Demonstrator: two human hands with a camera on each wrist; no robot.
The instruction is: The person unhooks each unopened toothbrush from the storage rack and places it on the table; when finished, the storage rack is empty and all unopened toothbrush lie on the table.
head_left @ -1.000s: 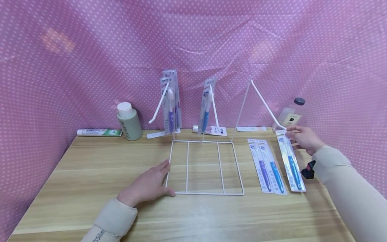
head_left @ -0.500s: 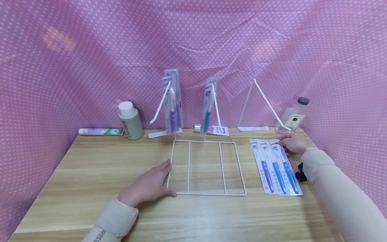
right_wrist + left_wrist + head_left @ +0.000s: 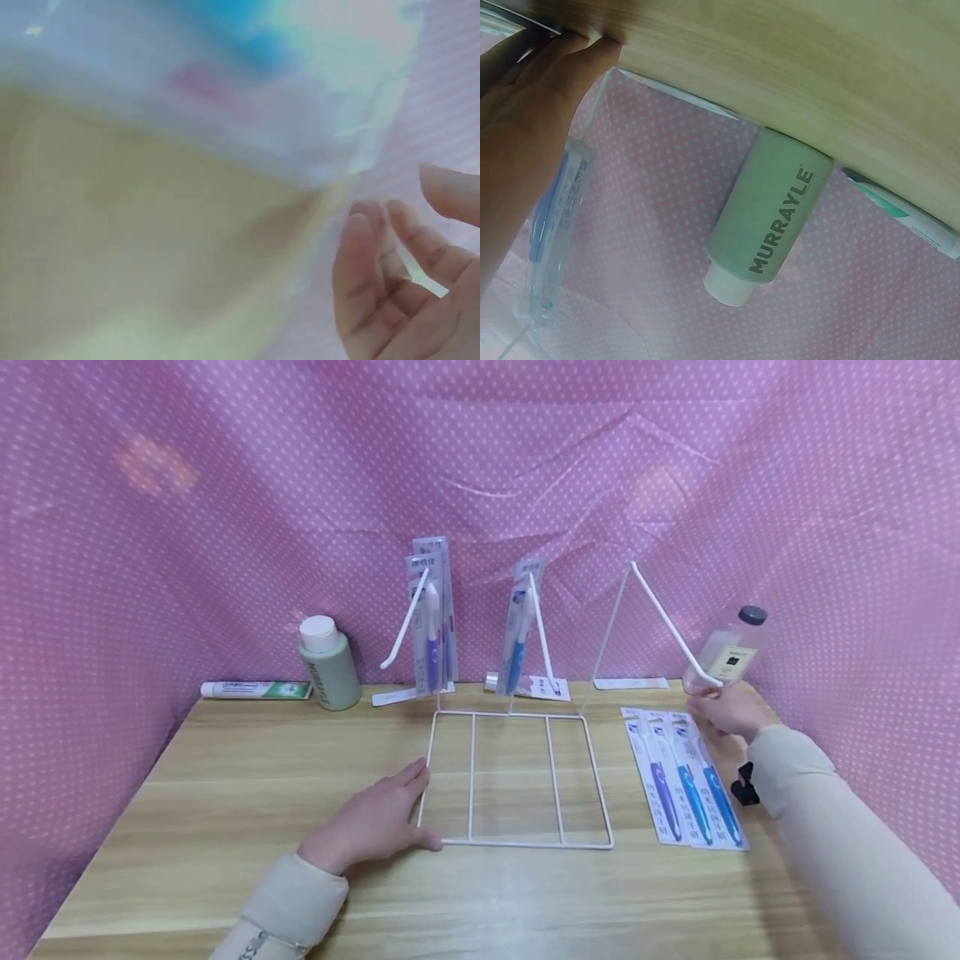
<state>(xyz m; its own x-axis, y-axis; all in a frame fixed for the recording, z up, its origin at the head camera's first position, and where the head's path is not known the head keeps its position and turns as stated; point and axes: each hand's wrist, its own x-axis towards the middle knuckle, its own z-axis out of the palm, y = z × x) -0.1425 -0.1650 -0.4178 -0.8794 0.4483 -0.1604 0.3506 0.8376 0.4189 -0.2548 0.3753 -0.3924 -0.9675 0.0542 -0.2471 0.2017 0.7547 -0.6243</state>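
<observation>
My left hand rests at the left side of the white wire rack, thumb by the front corner and fingers along the side wire. On the table right of the rack lie three packaged toothbrushes side by side: a purple one, a blue one and a second blue one outermost. My right hand is beside the top of the outermost pack, under the rack's right hook. In the right wrist view its thumb stands apart from the fingers, close to the blurred pack.
Packaged toothbrushes hang on the left hook and middle hook. Behind stand a green bottle and a clear bottle. Toothpaste tubes and flat white packs lie along the back edge, before a pink dotted curtain.
My right hand has lowered the outermost blue toothbrush pack and moved it left, flat against the other two, then let go. The left hand stays at the rack.
</observation>
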